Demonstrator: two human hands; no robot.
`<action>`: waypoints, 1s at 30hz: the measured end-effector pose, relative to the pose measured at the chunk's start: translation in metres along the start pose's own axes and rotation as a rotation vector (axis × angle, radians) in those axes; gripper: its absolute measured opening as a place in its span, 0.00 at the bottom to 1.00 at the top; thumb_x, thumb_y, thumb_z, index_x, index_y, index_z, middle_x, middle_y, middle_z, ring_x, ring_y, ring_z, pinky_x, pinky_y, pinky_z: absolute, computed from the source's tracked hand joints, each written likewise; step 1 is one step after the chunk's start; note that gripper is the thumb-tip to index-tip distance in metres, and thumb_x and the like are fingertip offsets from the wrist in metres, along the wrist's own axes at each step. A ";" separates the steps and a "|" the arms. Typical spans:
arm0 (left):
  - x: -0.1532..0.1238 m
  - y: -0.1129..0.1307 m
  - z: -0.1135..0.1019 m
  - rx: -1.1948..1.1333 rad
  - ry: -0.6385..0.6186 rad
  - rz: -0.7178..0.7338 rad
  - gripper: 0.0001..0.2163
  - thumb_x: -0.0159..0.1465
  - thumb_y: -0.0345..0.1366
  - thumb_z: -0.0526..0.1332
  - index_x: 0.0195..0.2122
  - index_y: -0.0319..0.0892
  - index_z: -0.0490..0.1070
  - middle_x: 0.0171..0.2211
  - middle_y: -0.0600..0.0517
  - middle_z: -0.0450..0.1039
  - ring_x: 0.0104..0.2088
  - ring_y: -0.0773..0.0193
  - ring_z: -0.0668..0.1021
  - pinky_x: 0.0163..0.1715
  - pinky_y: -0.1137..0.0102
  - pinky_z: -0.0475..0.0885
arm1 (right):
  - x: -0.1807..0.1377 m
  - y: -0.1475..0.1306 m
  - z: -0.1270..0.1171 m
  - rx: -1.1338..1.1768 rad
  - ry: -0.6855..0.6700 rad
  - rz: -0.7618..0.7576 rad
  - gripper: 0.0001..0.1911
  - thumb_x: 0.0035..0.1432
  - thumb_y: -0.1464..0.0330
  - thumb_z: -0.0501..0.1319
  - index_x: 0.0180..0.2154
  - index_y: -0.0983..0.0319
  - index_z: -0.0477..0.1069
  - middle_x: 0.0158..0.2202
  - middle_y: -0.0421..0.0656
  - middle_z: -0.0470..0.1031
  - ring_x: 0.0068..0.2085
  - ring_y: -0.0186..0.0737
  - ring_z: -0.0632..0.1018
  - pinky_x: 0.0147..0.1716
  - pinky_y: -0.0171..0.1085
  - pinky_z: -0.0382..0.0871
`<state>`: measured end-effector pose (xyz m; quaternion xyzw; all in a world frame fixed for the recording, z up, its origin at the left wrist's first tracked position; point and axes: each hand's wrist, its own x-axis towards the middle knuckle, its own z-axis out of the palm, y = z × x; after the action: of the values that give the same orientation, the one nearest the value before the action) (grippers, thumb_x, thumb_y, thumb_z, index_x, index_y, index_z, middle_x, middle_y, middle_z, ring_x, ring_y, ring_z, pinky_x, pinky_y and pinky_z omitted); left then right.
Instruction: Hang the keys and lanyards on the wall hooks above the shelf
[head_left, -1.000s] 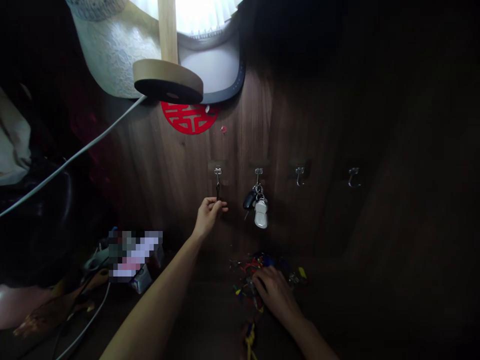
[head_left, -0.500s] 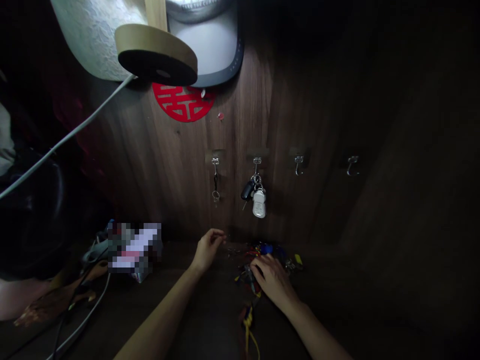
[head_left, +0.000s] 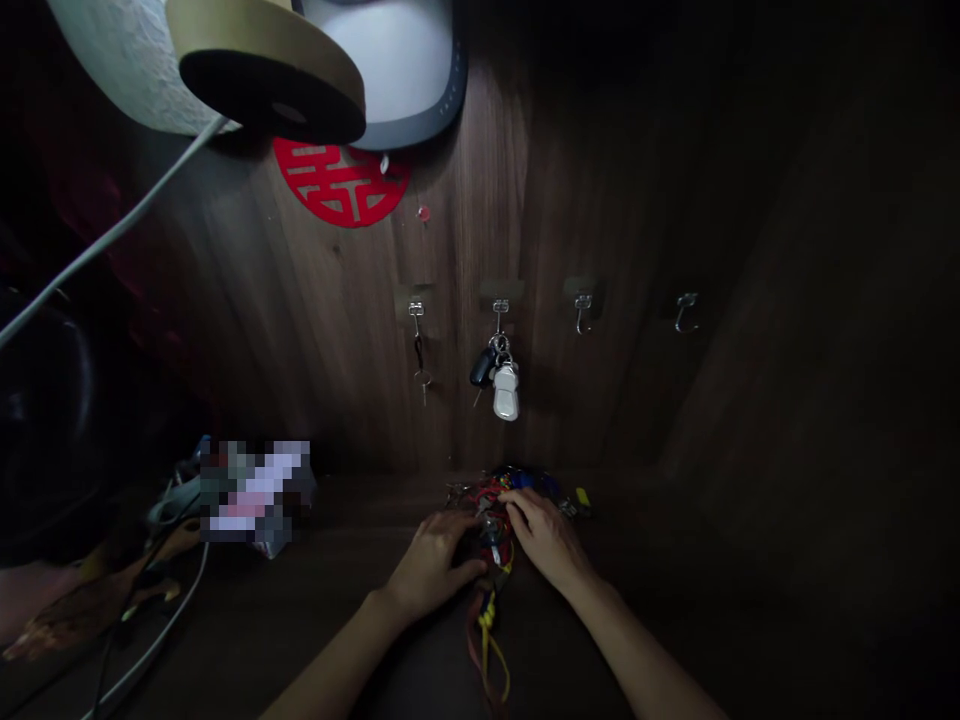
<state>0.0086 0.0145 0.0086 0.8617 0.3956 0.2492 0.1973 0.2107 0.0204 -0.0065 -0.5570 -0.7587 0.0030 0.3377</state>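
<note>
Hands (head_left: 431, 568) (head_left: 546, 540) at tangled keys and lanyards (head_left: 491, 530)

A messy pile of keys (head_left: 491, 527) w/ red, blue & yellow tags & cords sits in a tight heap on the dark wood top (head_left: 360, 510). A red & yellow cord (head_left: 486, 635) runs out from it, lying flat toward the front.

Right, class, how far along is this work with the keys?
Done: a single key hangs on the first hook and a bunch with a white fob on the second. In hand: the left hand and right hand are at the tangled keys and cords. Remaining: two bare hooks.
</note>
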 end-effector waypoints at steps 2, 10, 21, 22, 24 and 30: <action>-0.006 0.004 -0.003 0.025 -0.030 -0.019 0.22 0.54 0.37 0.65 0.51 0.47 0.67 0.55 0.47 0.68 0.56 0.54 0.67 0.57 0.55 0.58 | 0.000 0.000 -0.001 0.004 0.004 -0.007 0.13 0.61 0.72 0.49 0.40 0.56 0.70 0.38 0.40 0.75 0.38 0.38 0.76 0.40 0.37 0.66; -0.025 0.025 -0.007 -0.117 -0.134 0.016 0.21 0.55 0.42 0.64 0.51 0.52 0.68 0.58 0.48 0.64 0.58 0.53 0.64 0.59 0.53 0.52 | 0.000 0.004 0.002 -0.013 -0.017 -0.024 0.14 0.61 0.73 0.48 0.40 0.57 0.70 0.37 0.41 0.75 0.39 0.40 0.75 0.41 0.39 0.65; -0.033 -0.004 -0.012 -0.090 0.067 -0.047 0.12 0.52 0.28 0.60 0.38 0.47 0.73 0.43 0.50 0.74 0.47 0.57 0.73 0.49 0.64 0.64 | -0.001 0.008 -0.001 -0.057 -0.004 -0.018 0.14 0.61 0.73 0.49 0.40 0.57 0.71 0.38 0.41 0.75 0.38 0.39 0.75 0.40 0.38 0.64; -0.034 -0.009 -0.014 -0.078 0.083 -0.078 0.13 0.53 0.29 0.61 0.39 0.47 0.73 0.42 0.50 0.75 0.46 0.57 0.73 0.48 0.64 0.65 | -0.001 0.008 -0.001 -0.063 -0.004 -0.017 0.14 0.61 0.73 0.49 0.40 0.57 0.71 0.38 0.41 0.75 0.38 0.39 0.75 0.40 0.38 0.64; -0.036 -0.017 -0.020 -0.055 0.110 -0.140 0.15 0.53 0.34 0.64 0.43 0.48 0.71 0.42 0.50 0.75 0.45 0.56 0.74 0.46 0.63 0.66 | -0.001 0.008 -0.002 -0.075 -0.004 -0.015 0.13 0.61 0.73 0.49 0.39 0.57 0.71 0.37 0.41 0.75 0.38 0.39 0.75 0.40 0.38 0.64; -0.036 -0.024 -0.032 0.118 0.243 -0.239 0.14 0.54 0.41 0.65 0.42 0.47 0.72 0.41 0.50 0.76 0.45 0.53 0.74 0.46 0.60 0.64 | -0.001 0.006 -0.002 -0.091 0.004 -0.001 0.13 0.60 0.73 0.49 0.38 0.58 0.70 0.36 0.41 0.75 0.38 0.40 0.76 0.39 0.38 0.64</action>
<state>-0.0448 0.0055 0.0109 0.7821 0.5301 0.3026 0.1255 0.2173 0.0213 -0.0075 -0.5715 -0.7576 -0.0326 0.3135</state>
